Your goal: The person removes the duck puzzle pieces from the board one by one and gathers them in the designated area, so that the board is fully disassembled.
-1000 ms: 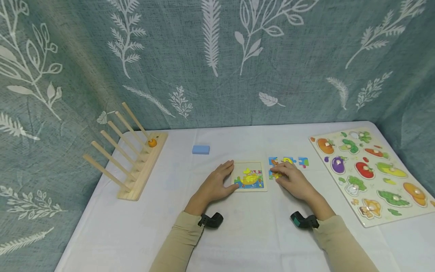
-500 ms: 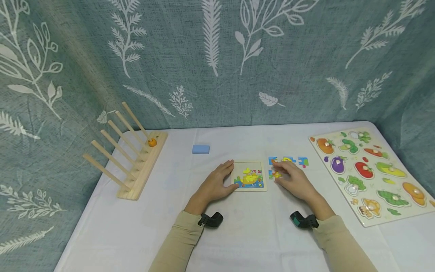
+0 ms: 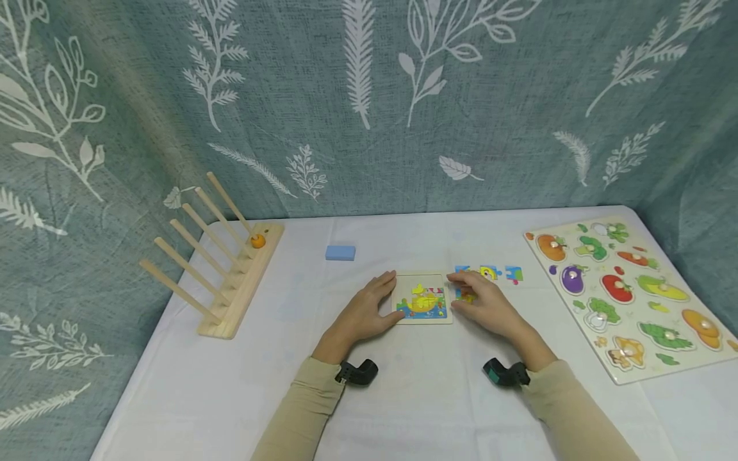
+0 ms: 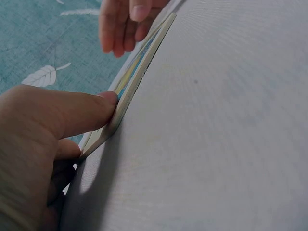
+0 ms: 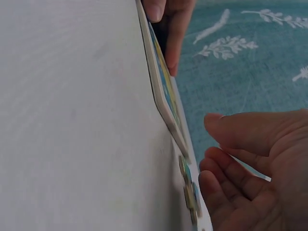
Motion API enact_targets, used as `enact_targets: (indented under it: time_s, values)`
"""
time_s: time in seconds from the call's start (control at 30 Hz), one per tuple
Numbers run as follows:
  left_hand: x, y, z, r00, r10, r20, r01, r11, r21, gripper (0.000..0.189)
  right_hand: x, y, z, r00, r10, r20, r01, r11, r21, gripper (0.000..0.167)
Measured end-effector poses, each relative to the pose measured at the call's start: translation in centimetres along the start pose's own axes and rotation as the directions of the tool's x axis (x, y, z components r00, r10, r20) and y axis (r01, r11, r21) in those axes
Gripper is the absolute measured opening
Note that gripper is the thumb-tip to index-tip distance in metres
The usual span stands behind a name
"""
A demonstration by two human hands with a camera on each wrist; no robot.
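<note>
A small wooden jigsaw tray [image 3: 408, 282] lies flat before me, partly filled with pieces forming a yellow duck on blue [image 3: 425, 303]. My left hand [image 3: 363, 312] holds the tray's left side; its thumb [image 4: 98, 113] presses the near left corner, and its other fingers lie by the far left corner. Above the tray's right edge hovers my right hand [image 3: 487, 305], thumb and fingers apart, with no piece visible between them. Loose jigsaw pieces lie just beyond it: a yellow one with an eye [image 3: 488, 272], a blue-green one [image 3: 514, 274], and others partly hidden by the hand.
A wooden stand with several slanting pegs [image 3: 233, 301] and one orange bead [image 3: 257, 241] stands at the left. A blue block [image 3: 340, 253] lies behind the tray. A large vegetable peg puzzle [image 3: 628, 326] covers the table's right side. A leaf-patterned curtain [image 3: 380, 160] hangs behind.
My right hand has moved left from over the loose pieces to the tray's right edge, uncovering more of the yellow piece. The left hand has stayed on the tray.
</note>
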State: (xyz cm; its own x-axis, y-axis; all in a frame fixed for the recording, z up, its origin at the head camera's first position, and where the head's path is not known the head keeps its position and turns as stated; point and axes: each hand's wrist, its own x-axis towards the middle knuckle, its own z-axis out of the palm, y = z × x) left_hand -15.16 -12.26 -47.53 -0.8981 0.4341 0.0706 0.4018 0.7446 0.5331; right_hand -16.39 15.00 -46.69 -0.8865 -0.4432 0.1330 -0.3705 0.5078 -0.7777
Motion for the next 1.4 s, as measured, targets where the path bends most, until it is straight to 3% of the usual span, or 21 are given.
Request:
enact_targets:
  time_s: [0.47, 0.97, 1.2, 1.4]
  values:
    - [-0.1, 0.0, -0.2, 1.000, -0.006, 0.007, 0.006, 1.000, -0.021, 0.073, 2.7, -2.0, 2.5, 0.993, -0.001, 0.114, -0.007, 0.997, 0.072, 0.051]
    - [-0.2, 0.0, -0.3, 1.000, 0.003, 0.003, -0.003, 1.000, -0.013, 0.073, 2.8, -2.4, 3.3, 0.987, -0.031, 0.157, 0.051, 0.991, -0.124, 0.050]
    - [-0.1, 0.0, -0.2, 1.000, -0.002, 0.012, 0.002, 1.000, -0.017, 0.073, 2.8, -2.3, 3.3, 0.986, -0.051, 0.156, 0.067, 0.993, -0.098, 0.046]
    - [-0.1, 0.0, -0.2, 1.000, -0.005, 0.013, 0.005, 1.000, -0.013, 0.074, 2.8, -2.6, 3.2, 0.988, -0.006, 0.152, 0.010, 1.000, -0.026, 0.046]
